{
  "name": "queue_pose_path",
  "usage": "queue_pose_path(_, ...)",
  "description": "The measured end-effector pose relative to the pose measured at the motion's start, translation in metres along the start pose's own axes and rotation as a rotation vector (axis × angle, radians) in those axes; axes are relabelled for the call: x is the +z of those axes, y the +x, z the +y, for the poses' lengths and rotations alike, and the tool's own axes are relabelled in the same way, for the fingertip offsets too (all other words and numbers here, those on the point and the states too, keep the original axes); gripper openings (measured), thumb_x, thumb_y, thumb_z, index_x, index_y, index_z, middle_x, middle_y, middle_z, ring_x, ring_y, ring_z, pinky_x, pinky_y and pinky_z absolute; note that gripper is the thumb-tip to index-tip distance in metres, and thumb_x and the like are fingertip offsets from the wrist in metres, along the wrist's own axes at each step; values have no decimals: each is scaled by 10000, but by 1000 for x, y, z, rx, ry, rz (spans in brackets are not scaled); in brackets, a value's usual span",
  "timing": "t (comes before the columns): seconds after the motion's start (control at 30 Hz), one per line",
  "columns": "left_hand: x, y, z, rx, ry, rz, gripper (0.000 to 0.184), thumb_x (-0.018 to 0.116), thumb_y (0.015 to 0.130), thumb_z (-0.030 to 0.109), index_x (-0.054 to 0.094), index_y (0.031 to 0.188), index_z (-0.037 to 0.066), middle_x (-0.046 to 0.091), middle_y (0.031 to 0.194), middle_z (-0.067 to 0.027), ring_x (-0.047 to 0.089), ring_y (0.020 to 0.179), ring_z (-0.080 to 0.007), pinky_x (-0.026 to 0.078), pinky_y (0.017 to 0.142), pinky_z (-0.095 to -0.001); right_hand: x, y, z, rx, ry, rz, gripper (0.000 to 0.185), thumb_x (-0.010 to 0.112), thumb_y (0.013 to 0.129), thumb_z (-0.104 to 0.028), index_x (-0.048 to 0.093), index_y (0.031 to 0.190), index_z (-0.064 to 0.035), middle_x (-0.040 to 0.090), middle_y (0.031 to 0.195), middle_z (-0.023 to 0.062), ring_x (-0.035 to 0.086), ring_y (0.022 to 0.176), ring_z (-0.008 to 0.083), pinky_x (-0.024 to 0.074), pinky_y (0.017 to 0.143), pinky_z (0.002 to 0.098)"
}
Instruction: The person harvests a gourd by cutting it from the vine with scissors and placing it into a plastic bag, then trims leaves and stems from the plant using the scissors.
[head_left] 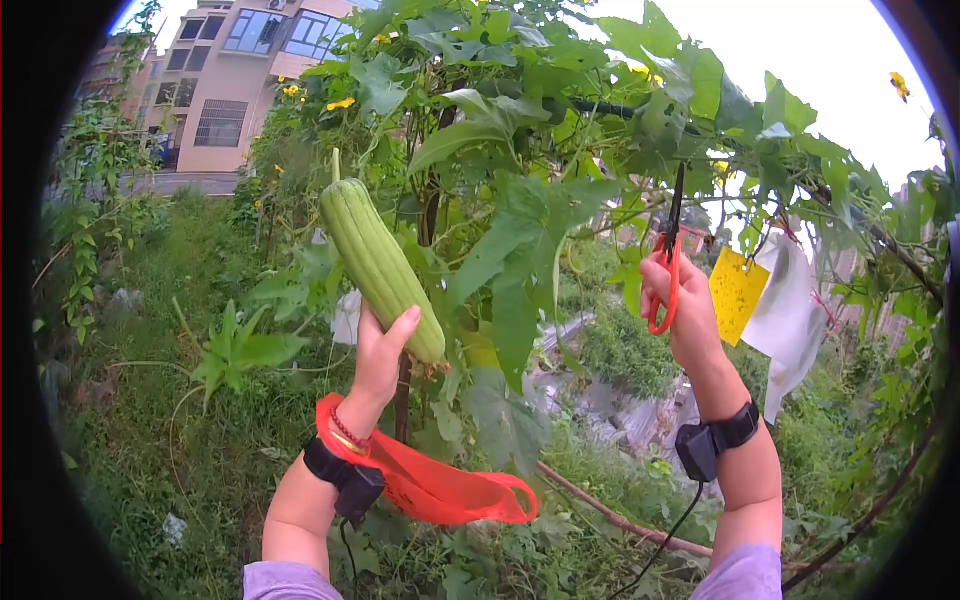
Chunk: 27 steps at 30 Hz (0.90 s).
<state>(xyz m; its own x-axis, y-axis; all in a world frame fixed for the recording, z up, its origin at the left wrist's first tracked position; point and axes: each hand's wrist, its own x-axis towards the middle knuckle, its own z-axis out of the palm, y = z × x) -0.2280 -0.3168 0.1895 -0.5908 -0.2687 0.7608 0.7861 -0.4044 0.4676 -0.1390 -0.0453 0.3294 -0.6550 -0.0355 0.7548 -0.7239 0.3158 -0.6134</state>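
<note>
We grip 1 grn gourd (380,260) in L hand (378,358), well L of yellow card (738,295) | R hand (692,312) holds scissors (675,215), tips up, just L of card | red bag (430,490) on L wrist, below-L of card

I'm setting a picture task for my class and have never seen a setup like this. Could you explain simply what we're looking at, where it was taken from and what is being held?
There is no robot here: a person works with bare hands. The single picture comes from a camera worn on the head, looking forward and down. The left hand holds a long green gourd near its lower end; a red bag hangs from that wrist. The right hand grips scissors, blades pointing up. Both forearms wear black strapped devices; I can't tell what they do. Instead of a tabletop, there is grassy ground, with leafy vines ahead and a yellow card hanging at the right.
</note>
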Motion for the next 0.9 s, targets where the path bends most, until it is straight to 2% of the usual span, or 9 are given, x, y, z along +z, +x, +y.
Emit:
queue_pose_path(0.1, 19, -58, 44, -169, -173, -78, 419, 537, 800, 137, 365, 1157, -1, 506, 1005, -94, 534, 938, -213, 426, 828, -344, -6, -56, -17, 122, 90, -137, 155, 592, 791, -183, 518, 822, -51, 489, 600, -21, 477, 475, 65, 355, 437, 190)
queue_pose_path(0.17, 27, -89, 68, -327, -286, -244, 425, 532, 799, 141, 366, 1160, -8, 503, 1013, -98, 539, 955, -240, 439, 828, -370, -10, -93, -19, 188, 122, -203, 143, 605, 775, -150, 522, 827, -45, 501, 619, -16, 487, 492, 70, 379, 459, 198)
queue_pose_path(0.23, 41, -112, 85, -410, -268, -219, 431, 539, 795, 159, 376, 1156, -11, 506, 1016, -102, 545, 949, -239, 448, 812, -365, -23, -121, -16, 271, 157, -250, 139, 611, 768, -132, 529, 832, -40, 511, 634, -9, 498, 511, 76, 397, 482, 202)
queue_pose_path(0.37, 59, -154, 106, -584, -290, -321, 407, 546, 793, 175, 409, 1130, -9, 516, 1023, -108, 547, 948, -236, 450, 812, -362, -49, -181, 2, 364, 209, -245, 134, 608, 768, -120, 542, 848, -35, 527, 644, -3, 510, 531, 81, 406, 503, 206)
queue_pose_path(0.43, 72, -181, 117, -578, -260, -391, 497, 553, 785, 231, 370, 1180, -9, 501, 1085, -149, 538, 967, -277, 441, 846, -408, -64, -219, 5, 441, 246, -215, 142, 611, 765, -121, 545, 857, -37, 526, 643, -1, 513, 533, 82, 408, 507, 211)
queue_pose_path(0.57, 96, -200, 127, -597, -340, -386, 510, 548, 797, 223, 344, 1203, -8, 479, 1126, -158, 510, 1014, -281, 414, 885, -419, -69, -267, 3, 531, 330, -223, 163, 616, 761, -124, 540, 878, -41, 586, 744, 42, 513, 533, 85, 409, 516, 211)
queue_pose_path(0.73, 119, -204, 132, -686, -433, -478, 492, 443, 856, 260, 309, 1240, -17, 460, 1165, -170, 485, 1050, -298, 383, 913, -424, -73, -326, 14, 644, 356, -232, 164, 603, 776, -133, 535, 893, -41, 600, 837, 57, 519, 561, 82, 418, 527, 209)
queue_pose_path(0.83, 123, -209, 124, -716, -364, -638, 520, 461, 845, 254, 294, 1252, -22, 471, 1147, -170, 494, 1038, -293, 389, 906, -416, -84, -336, 9, 645, 386, -95, 225, 616, 768, -192, 538, 914, -39, 609, 856, 68, 525, 565, 82, 426, 535, 211)
queue_pose_path(0.9, 126, -223, 116, -805, -333, -657, 605, 530, 788, 264, 284, 1261, -23, 456, 1158, -161, 513, 1006, -279, 411, 883, -397, -95, -333, 5, 628, 364, -27, 233, 589, 790, -212, 530, 929, -35, 601, 874, 86, 536, 596, 97, 424, 553, 234)
